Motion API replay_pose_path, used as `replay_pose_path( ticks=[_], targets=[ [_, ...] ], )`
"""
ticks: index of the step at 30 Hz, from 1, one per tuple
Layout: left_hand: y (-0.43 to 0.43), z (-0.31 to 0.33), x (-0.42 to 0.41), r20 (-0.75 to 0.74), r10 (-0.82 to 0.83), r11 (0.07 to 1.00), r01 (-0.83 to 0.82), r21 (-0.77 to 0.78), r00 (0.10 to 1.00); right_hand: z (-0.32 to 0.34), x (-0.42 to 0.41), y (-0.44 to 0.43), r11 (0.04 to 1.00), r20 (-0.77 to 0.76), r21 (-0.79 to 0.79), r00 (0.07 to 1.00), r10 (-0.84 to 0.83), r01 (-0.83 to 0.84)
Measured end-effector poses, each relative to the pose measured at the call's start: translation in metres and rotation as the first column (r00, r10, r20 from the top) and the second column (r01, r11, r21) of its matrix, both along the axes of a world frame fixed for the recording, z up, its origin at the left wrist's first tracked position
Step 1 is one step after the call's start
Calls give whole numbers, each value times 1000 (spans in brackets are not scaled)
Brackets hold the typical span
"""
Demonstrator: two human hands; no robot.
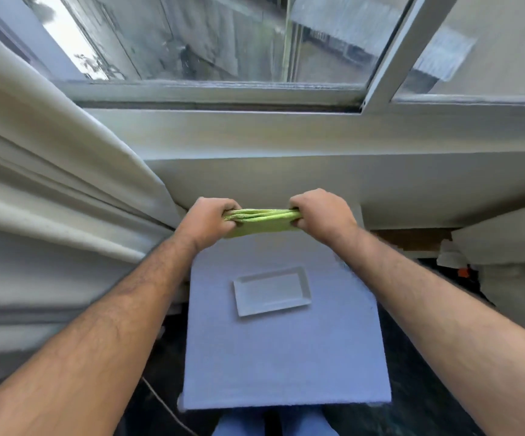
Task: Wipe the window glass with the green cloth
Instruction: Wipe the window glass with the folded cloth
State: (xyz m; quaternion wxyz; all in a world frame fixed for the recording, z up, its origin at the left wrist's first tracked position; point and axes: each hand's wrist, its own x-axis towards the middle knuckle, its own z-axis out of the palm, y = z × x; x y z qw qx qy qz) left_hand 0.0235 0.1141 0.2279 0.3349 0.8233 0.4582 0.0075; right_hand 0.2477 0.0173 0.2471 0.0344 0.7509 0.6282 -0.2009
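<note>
The green cloth [259,220] is bunched into a thick band and stretched level between my two hands, below the window sill. My left hand [209,220] grips its left end in a fist and my right hand [319,214] grips its right end. The window glass [210,36] fills the top of the view, dusty and streaked, set in a white sliding frame [383,55]. Both hands are well below the glass and do not touch it.
A pale curtain [50,190] hangs in folds along the left. Below my hands stands a small table under a light blue towel [280,357] with a white rectangular tray [272,291] on it. The white sill [286,133] runs across. Clutter lies at the right.
</note>
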Motion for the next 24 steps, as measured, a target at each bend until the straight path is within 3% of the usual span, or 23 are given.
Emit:
replay_pose_path(
  ticks=[5,13,24],
  targets=[
    [26,111,10,227,135,983,-160,95,965,124,17,20,991,24,132,999,-35,31],
    [56,303,21,428,103,935,-234,268,898,322,27,34,931,79,366,997,-23,-8],
    [54,547,31,767,2,750,-508,424,642,551,34,24,714,236,683,972,-19,-152]
  ],
)
